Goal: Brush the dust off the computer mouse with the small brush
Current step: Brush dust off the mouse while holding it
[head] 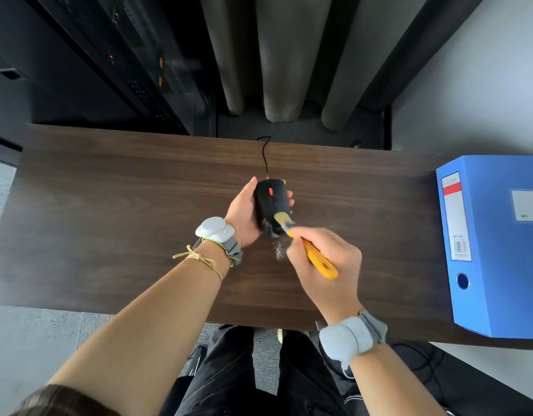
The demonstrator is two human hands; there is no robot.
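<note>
Black wired mouse (271, 202) with an orange scroll wheel is held above the middle of the dark wood-grain desk (109, 211), cupped in the left hand (244, 214) with the thumb along one flank and fingertips curling around the other; its cable (264, 157) runs away over the far desk edge. Right hand (325, 259) is closed around the yellow handle of the small brush (307, 244), bristles resting on the near end of the mouse. Pale dust specks (279, 250) lie on the desk just under the mouse; a blue binder (493, 250) lies at the right edge.
</note>
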